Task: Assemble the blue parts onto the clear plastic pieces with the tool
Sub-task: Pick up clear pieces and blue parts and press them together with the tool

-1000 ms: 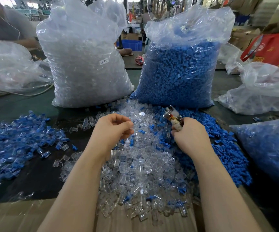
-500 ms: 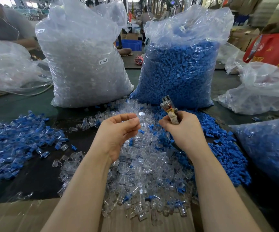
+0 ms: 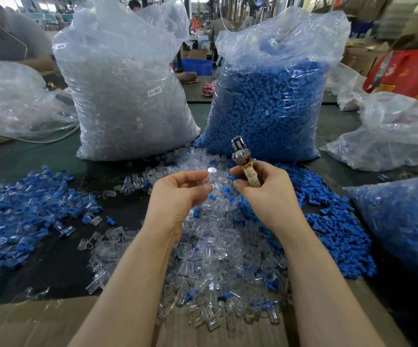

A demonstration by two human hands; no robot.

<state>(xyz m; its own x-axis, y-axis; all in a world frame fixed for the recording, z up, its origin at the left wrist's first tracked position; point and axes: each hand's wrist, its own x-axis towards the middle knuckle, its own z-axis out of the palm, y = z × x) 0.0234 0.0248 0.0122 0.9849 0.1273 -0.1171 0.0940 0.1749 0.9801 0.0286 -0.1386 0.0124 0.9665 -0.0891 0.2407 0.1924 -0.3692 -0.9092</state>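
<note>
My right hand (image 3: 265,194) grips a metal tool (image 3: 243,159) with a taped handle, its head pointing up. A small blue part (image 3: 232,177) shows at my right thumb and finger. My left hand (image 3: 178,194) is raised just left of it, fingers curled, pinching a clear plastic piece (image 3: 209,176) at the fingertips. Both hands hover over a heap of loose clear pieces (image 3: 210,259). A heap of loose blue parts (image 3: 333,226) lies to the right of it.
A tall bag of clear pieces (image 3: 127,96) and a tall bag of blue parts (image 3: 268,103) stand behind the heaps. A pile of assembled blue-and-clear pieces (image 3: 22,214) lies at left. More bags sit at right (image 3: 403,234). Cardboard (image 3: 40,321) lies along the near edge.
Both hands have risen off the heap and come closer together. The tool has swung from tilted to nearly upright. My left hand now shows a clear piece at its fingertips.
</note>
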